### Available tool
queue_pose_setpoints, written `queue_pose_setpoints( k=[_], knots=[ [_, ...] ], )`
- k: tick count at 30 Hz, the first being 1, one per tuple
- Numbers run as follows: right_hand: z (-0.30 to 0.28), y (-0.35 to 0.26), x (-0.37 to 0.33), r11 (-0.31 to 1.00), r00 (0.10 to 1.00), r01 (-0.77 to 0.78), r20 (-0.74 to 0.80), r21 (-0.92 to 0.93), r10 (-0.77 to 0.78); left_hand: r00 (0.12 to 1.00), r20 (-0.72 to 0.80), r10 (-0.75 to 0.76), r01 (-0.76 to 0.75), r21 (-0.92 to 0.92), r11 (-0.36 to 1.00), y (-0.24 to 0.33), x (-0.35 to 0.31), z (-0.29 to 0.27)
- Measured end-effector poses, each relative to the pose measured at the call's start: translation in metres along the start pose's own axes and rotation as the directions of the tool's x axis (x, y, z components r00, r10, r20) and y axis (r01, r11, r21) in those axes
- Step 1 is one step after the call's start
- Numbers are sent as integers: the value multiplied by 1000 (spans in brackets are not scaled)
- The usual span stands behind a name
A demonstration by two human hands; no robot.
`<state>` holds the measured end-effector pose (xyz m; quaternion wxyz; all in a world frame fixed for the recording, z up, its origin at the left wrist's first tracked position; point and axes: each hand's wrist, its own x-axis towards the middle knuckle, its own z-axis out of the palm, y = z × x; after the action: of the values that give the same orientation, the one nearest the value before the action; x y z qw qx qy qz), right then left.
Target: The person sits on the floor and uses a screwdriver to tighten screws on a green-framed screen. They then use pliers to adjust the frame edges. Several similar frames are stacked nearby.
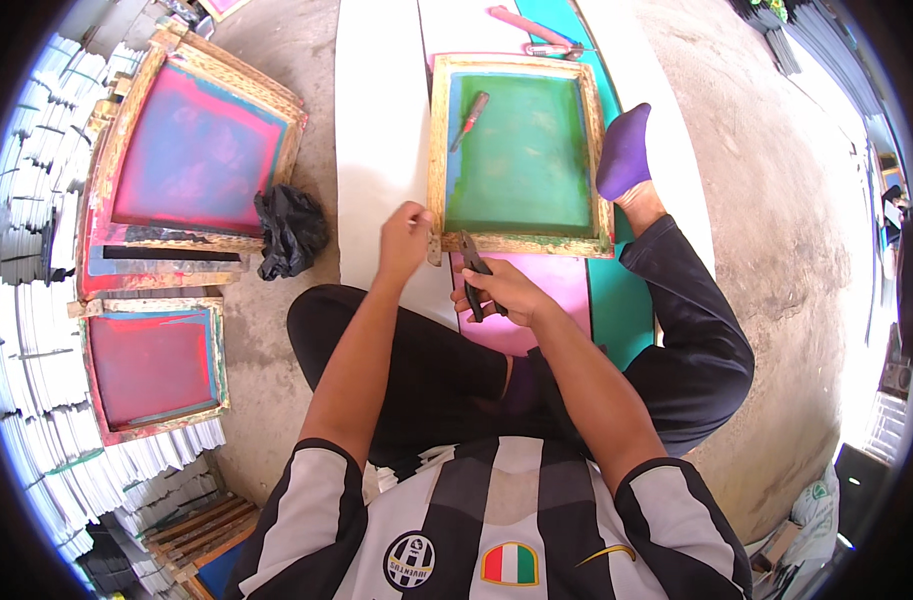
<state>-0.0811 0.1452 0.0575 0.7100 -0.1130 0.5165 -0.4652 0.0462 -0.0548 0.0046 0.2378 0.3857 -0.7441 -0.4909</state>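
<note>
A wooden screen-printing frame (439, 150) with green mesh (521, 150) lies in front of me. By its near left corner, my left hand (404, 242) is closed, fingertips pressed together; whatever they may pinch is too small to make out. Black pliers (475, 268) are gripped in my right hand (511, 290), their jaws pointing up at the frame's near edge. A screwdriver (470, 118) with a reddish handle rests on the mesh. My foot in a purple sock (624, 155) is against the frame's right side.
The frame lies on white, pink and teal sheets (381, 120). Beyond it are a hand tool (551, 49) and a pink-red strip (521, 22). At left stand more screen frames (294, 130), a black plastic bag (291, 235) and stacked white bundles (16, 330).
</note>
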Motion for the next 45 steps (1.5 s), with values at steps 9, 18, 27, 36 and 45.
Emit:
queue_pose_setpoints(
  k=[9,18,27,36,45],
  knots=[
    [-11,13,-11,999,994,-24,-107,-30,20,773,-271,-573,627,190,756,-75,17,-32],
    [-78,34,-72,978,879,-40,-472,-203,-62,845,-378,-380,533,523,665,-61,15,-38],
    [-137,49,-115,833,628,-322,-760,-451,-169,934,20,356,-311,534,786,26,-12,37],
    [-143,50,-112,910,617,-287,-784,-299,-63,856,320,407,-517,502,694,41,-56,104],
    [-162,68,-92,860,605,-296,-778,-416,-169,864,327,383,-499,458,736,41,-55,100]
  ],
)
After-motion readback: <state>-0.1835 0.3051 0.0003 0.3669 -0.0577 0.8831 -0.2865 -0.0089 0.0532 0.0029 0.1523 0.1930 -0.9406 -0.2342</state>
